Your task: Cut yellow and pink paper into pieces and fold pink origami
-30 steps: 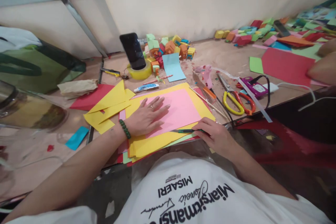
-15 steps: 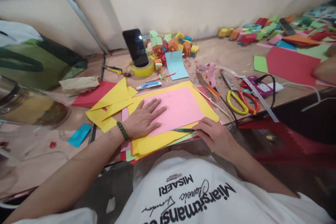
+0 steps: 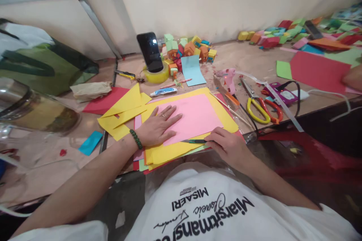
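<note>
My left hand [image 3: 157, 128] lies flat with fingers spread on a pink sheet of paper [image 3: 195, 115], pressing it onto a stack of yellow sheets [image 3: 223, 115]. A green bead bracelet sits on that wrist. My right hand [image 3: 227, 145] is closed on a thin green-handled cutter [image 3: 195, 141], whose tip rests along the pink sheet's near edge. Both hands are at the table's front edge, just above my white printed shirt.
Yellow paper offcuts [image 3: 121, 111] and a red sheet [image 3: 100, 103] lie left. Yellow and orange scissors [image 3: 261, 109], a pink glue gun [image 3: 229, 79], a glue tube [image 3: 164, 91], a phone [image 3: 149, 51] on a tape roll, and paper cubes [image 3: 188, 49] lie behind. Another person's arm [image 3: 353, 77] is at right.
Both hands have stayed in place on the pink sheet. The camera has shifted slightly, so everything sits a little further right in view.
</note>
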The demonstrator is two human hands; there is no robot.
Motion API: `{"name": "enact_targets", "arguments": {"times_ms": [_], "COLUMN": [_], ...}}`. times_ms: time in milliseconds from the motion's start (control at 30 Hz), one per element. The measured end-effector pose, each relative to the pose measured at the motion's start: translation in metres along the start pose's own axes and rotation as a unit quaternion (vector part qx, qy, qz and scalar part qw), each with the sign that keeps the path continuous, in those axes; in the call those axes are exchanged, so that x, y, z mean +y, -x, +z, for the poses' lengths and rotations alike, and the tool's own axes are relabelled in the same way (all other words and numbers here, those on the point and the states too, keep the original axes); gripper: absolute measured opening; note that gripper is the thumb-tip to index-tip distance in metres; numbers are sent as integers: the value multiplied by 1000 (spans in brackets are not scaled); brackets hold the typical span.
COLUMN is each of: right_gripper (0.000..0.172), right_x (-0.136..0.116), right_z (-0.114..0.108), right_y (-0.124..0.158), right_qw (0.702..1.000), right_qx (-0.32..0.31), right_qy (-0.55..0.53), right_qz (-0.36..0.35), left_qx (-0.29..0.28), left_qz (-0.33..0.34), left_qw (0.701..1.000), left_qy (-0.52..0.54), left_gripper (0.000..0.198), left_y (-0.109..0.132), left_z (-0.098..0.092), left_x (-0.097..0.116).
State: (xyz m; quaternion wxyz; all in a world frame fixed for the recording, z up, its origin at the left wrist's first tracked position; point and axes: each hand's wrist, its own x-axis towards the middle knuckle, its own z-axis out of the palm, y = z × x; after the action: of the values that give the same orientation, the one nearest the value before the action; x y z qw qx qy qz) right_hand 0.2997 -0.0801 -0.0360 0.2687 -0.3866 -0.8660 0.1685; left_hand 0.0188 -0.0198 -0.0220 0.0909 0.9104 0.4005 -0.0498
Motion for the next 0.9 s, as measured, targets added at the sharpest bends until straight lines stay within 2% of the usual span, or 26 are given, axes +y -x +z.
{"name": "enact_targets", "arguments": {"times_ms": [333, 900], "right_gripper": [20, 16], "right_x": [-6, -19], "right_z": [8, 20], "right_y": [-2, -12], "right_qw": [1000, 999], "right_qx": [-4, -8], "right_qy": [5, 27], "right_qz": [-6, -22], "left_qx": [15, 18], "left_qz": [0, 2], "left_qw": [1000, 1000], "left_qy": [-10, -17], "left_gripper": [62, 64], "left_y": [1, 0], "left_z": [6, 6], "left_x": [-2, 0]}}
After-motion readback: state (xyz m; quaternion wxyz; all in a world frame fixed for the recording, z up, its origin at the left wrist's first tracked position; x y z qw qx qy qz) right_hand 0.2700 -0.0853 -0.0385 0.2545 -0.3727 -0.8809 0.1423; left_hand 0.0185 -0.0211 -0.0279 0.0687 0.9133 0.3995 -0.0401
